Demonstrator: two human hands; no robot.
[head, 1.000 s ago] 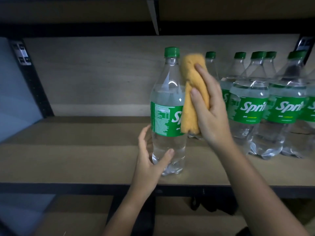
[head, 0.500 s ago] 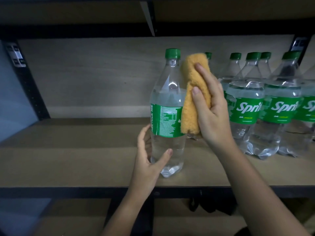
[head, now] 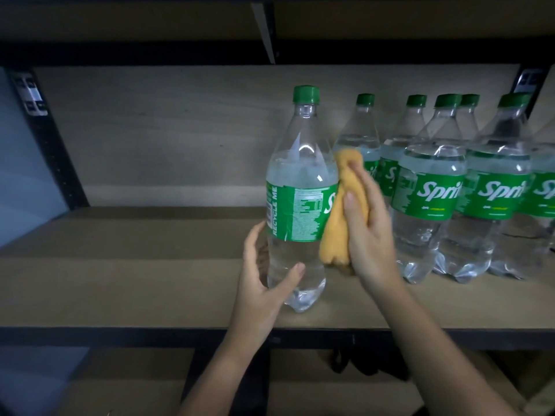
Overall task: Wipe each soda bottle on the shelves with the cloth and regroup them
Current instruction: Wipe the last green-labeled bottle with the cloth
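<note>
A clear soda bottle (head: 295, 205) with a green cap and green label is standing upright on the wooden shelf (head: 135, 265), just left of the middle of the frame and near the shelf's front edge. The left hand (head: 264, 283) is coming up from the lower middle and wrapping round the bottle's lower body: its thumb is lying across the front of the clear plastic below the label, and its fingers (head: 255, 235) are curling round the bottle's left side, spread fairly wide to take the bottle's girth. The right hand (head: 369, 235) is reaching in from the lower right and gripping a bunched yellow cloth (head: 339, 226), fingers (head: 353, 205) curled over it and lying close together. The cloth is pressing against the right side of the bottle, covering the right edge of the label from just above it down to just below it.

To the right, in the middle and upper right of the frame, a group of other soda bottles (head: 432, 199) is standing upright and packed close together in rows, their green labels facing forward. The nearest of them is sitting just behind the right hand. The left part of the shelf is lying bare, and a dark metal post (head: 48, 139) is rising at the upper left.
</note>
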